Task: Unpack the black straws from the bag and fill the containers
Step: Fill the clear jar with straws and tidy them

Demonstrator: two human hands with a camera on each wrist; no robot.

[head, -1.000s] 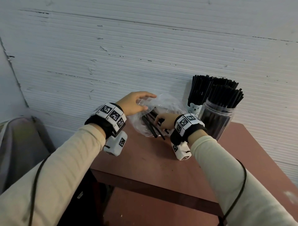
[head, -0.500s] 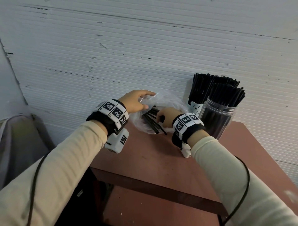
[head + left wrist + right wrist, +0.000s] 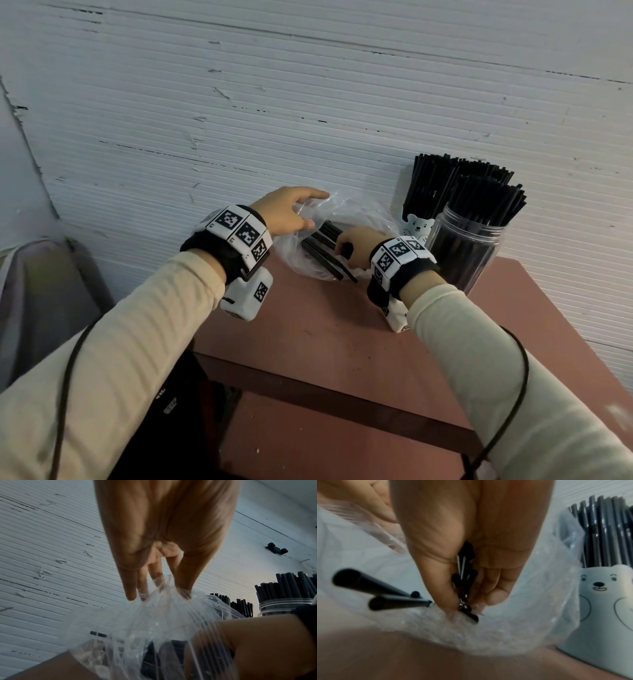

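A clear plastic bag (image 3: 363,216) lies at the back of the brown table (image 3: 335,335), with black straws (image 3: 320,251) poking out of its mouth. My left hand (image 3: 291,210) pinches the bag's upper edge (image 3: 164,586) and holds it up. My right hand (image 3: 356,245) is inside the bag's mouth, fingers curled round a small bunch of straws (image 3: 464,577). Two loose straws (image 3: 385,595) lie beside it in the bag. At the right stand a clear jar (image 3: 466,246) and a white bear cup (image 3: 416,224), both packed with upright black straws.
A white ribbed wall (image 3: 239,102) runs directly behind the table. The table's front edge (image 3: 308,380) is near my forearms. A grey object (image 3: 37,291) stands off the table at the left. Black cables hang from both sleeves.
My right hand has lifted and turned within the bag's mouth, closing round a bunch of straws. The left hand keeps holding the bag's edge in nearly the same place.
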